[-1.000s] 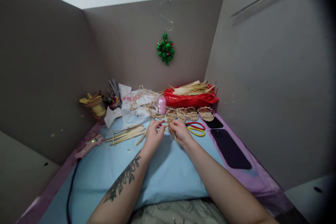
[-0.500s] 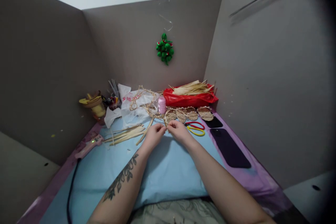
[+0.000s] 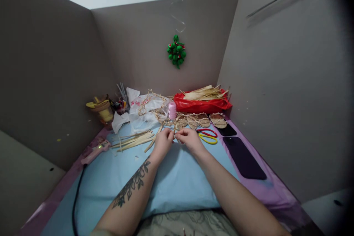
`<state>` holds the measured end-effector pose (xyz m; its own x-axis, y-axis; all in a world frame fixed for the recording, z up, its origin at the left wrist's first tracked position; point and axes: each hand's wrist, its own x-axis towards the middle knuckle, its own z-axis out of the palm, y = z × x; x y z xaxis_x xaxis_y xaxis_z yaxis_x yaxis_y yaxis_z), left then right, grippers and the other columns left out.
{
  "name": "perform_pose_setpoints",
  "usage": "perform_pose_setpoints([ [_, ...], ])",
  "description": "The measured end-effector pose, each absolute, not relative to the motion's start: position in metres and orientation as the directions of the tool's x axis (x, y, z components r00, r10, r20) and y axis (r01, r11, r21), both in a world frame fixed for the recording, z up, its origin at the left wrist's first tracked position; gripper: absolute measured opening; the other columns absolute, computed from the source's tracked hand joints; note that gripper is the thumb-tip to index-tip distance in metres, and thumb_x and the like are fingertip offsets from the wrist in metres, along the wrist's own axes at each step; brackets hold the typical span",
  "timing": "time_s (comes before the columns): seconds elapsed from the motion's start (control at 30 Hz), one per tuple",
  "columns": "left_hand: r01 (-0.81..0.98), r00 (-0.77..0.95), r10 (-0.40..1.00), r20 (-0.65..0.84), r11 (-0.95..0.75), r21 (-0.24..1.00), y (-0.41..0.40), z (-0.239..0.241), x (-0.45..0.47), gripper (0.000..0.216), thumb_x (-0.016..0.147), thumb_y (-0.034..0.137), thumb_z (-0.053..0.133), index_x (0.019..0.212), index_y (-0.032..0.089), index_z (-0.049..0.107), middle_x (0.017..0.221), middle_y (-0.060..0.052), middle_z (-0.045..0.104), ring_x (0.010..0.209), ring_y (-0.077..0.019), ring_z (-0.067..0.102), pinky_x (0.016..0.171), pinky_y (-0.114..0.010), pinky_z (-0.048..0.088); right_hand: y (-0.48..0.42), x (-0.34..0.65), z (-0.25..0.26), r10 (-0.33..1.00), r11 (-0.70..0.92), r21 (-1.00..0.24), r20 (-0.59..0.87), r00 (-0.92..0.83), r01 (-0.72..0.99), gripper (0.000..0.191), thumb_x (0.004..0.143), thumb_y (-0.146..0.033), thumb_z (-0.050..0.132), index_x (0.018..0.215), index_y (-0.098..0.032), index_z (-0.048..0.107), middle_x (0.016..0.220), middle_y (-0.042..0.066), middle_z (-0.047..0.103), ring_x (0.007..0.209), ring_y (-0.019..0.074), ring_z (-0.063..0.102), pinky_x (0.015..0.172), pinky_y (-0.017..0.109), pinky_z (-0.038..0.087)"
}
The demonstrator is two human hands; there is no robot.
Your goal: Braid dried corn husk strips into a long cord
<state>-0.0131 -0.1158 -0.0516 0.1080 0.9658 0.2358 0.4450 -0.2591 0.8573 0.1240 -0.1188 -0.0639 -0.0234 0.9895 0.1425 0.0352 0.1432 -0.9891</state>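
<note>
My left hand and my right hand meet over the far part of a light blue cloth. Both pinch a small piece of pale straw between their fingertips; most of it is hidden by the fingers. Just beyond them lies a row of woven straw discs and a pink thread spool. Loose straw strips lie left of my left hand.
Red and yellow hair bands and two dark phones lie on the right. A red bag of straw, a white plastic bag and a cup stand at the back. A pink glue gun with a black cord lies on the left. Grey partitions enclose the table.
My right hand lowered the straw piece and drew closer to my left hand; both hands now pinch together at one spot. The view shifted slightly.
</note>
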Motion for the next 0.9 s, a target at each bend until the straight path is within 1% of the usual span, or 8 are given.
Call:
perform_pose_setpoints([
  [0.13, 0.074, 0.102, 0.992, 0.076, -0.084, 0.994, -0.107, -0.055, -0.015, 0.028, 0.073, 0.041, 0.054, 0.065, 0.015, 0.052, 0.055, 0.003, 0.049, 0.049, -0.0088, 0.044, 0.05, -0.021, 0.035, -0.132, 0.111, -0.06, 0.9, 0.418, -0.838, 0.435, -0.034, 0.35, 0.015, 0.073, -0.026, 0.061, 0.081, -0.02, 0.072, 0.074, 0.003, 0.06, 0.072, 0.0158, 0.054, 0.069, 0.029, 0.041],
  [0.23, -0.032, 0.064, 0.995, 0.072, -0.07, 0.997, -0.102, -0.058, -0.017, 0.028, 0.071, 0.041, 0.056, 0.064, 0.015, 0.049, 0.054, 0.005, 0.046, 0.048, -0.0071, 0.041, 0.048, -0.019, 0.033, -0.134, 0.111, -0.058, 0.85, 0.51, -0.754, 0.517, -0.105, 0.414, 0.022, 0.077, -0.03, 0.058, 0.094, -0.022, 0.071, 0.081, 0.004, 0.055, 0.077, 0.0162, 0.053, 0.073, 0.03, 0.042],
  [0.33, -0.007, 0.076, 0.995, 0.07, -0.069, 0.998, -0.103, -0.058, -0.015, 0.027, 0.074, 0.041, 0.053, 0.067, 0.016, 0.048, 0.055, 0.005, 0.047, 0.048, -0.0076, 0.043, 0.049, -0.02, 0.035, -0.128, 0.116, -0.059, 0.876, 0.457, -0.821, 0.482, -0.014, 0.343, 0.024, 0.08, -0.033, 0.054, 0.09, -0.019, 0.07, 0.083, 0.006, 0.057, 0.077, 0.0164, 0.054, 0.07, 0.029, 0.043],
  [0.43, 0.086, 0.147, 0.984, 0.101, -0.114, 0.99, -0.109, -0.054, -0.011, 0.026, 0.078, 0.04, 0.049, 0.067, 0.016, 0.047, 0.054, 0.004, 0.047, 0.048, -0.0084, 0.043, 0.05, -0.021, 0.036, -0.119, 0.12, -0.061, 0.942, 0.323, -0.937, 0.332, 0.048, 0.135, 0.025, 0.074, -0.035, 0.059, 0.09, -0.017, 0.064, 0.083, 0.005, 0.062, 0.072, 0.0157, 0.055, 0.066, 0.028, 0.044],
  [0.5, 0.162, 0.188, 0.974, 0.13, -0.161, 0.974, -0.113, -0.05, -0.009, 0.026, 0.079, 0.038, 0.046, 0.065, 0.016, 0.047, 0.053, 0.004, 0.046, 0.048, -0.0088, 0.043, 0.049, -0.021, 0.034, -0.116, 0.121, -0.063, 0.975, 0.224, -0.974, 0.224, 0.005, 0.028, 0.023, 0.07, -0.036, 0.061, 0.082, -0.016, 0.061, 0.071, 0.002, 0.061, 0.063, 0.0138, 0.053, 0.059, 0.026, 0.042],
  [0.63, 0.32, 0.186, 0.967, 0.176, -0.229, 0.919, -0.119, -0.044, -0.008, 0.023, 0.081, 0.031, 0.044, 0.064, 0.016, 0.049, 0.052, 0.003, 0.047, 0.049, -0.0094, 0.043, 0.05, -0.021, 0.033, -0.115, 0.12, -0.062, 0.981, 0.191, -0.974, 0.195, 0.02, 0.125, 0.019, 0.069, -0.033, 0.058, 0.06, -0.016, 0.054, 0.051, -0.004, 0.047, 0.051, 0.0104, 0.041, 0.05, 0.023, 0.032],
  [0.77, 0.323, 0.248, 0.955, 0.163, -0.24, 0.916, -0.114, -0.049, -0.012, 0.023, 0.083, 0.031, 0.041, 0.07, 0.015, 0.052, 0.06, 0.001, 0.053, 0.054, -0.0102, 0.047, 0.054, -0.022, 0.037, -0.114, 0.122, -0.061, 0.971, 0.23, -0.953, 0.238, 0.018, 0.196, 0.017, 0.069, -0.03, 0.053, 0.058, -0.017, 0.05, 0.053, -0.004, 0.045, 0.053, 0.0109, 0.04, 0.051, 0.023, 0.031],
  [0.9, 0.342, 0.284, 0.932, 0.228, -0.32, 0.884, -0.107, -0.054, -0.02, 0.021, 0.082, 0.029, 0.043, 0.076, 0.015, 0.057, 0.065, 0.001, 0.055, 0.058, -0.0105, 0.049, 0.057, -0.022, 0.039, -0.11, 0.125, -0.065, 0.97, 0.243, -0.949, 0.242, -0.028, 0.203, 0.016, 0.07, -0.03, 0.049, 0.058, -0.019, 0.047, 0.054, -0.004, 0.044, 0.053, 0.0115, 0.041, 0.052, 0.023, 0.031],
])
